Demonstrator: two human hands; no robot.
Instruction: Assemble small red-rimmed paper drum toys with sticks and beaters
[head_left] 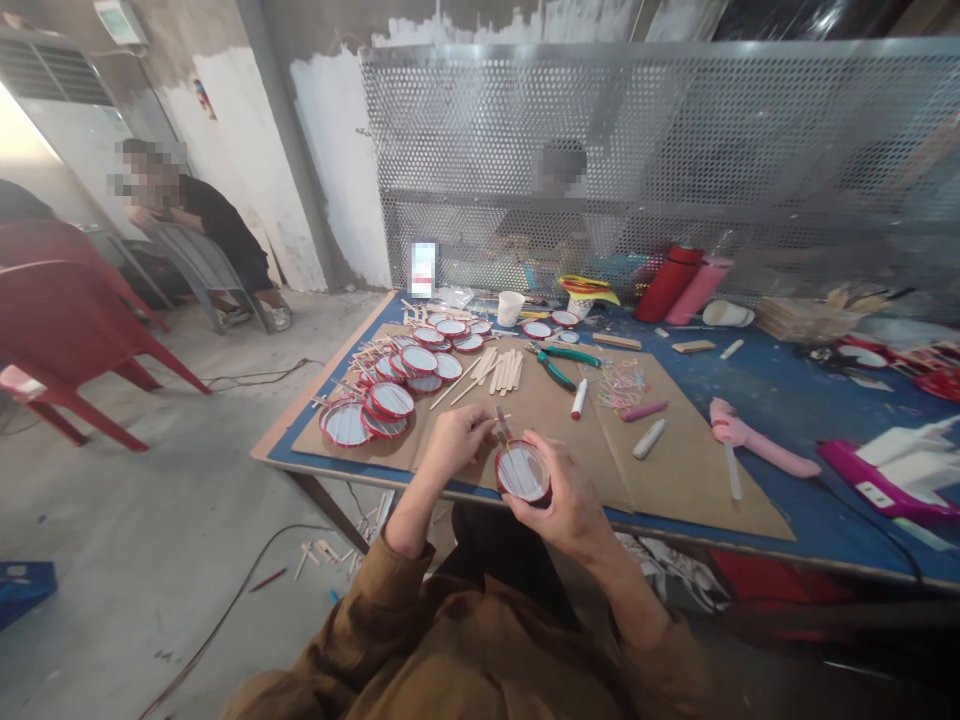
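My right hand [566, 490] grips a small round drum [523, 471] with a red rim and a pale face, held at the table's front edge. A flat stick [503, 424] stands up from the drum's upper rim. Beside it on the left, my left hand [461, 440] is closed, its thumb and fingertips pinched near a thin light stick; what exactly they grip is too small to tell. Several similar red-rimmed drums [392, 400] lie piled to the left on the brown cardboard [570, 445]. Loose wooden sticks [507, 370] lie just beyond my hands.
Green-handled pliers [559, 368], marker pens [579, 399] and a pink glue gun [765, 440] lie on the cardboard. A paper cup [511, 308], red bottle [667, 284] and phone [424, 270] stand behind. A purple power strip [877, 480] is at right. One person sits at left, another behind the mesh.
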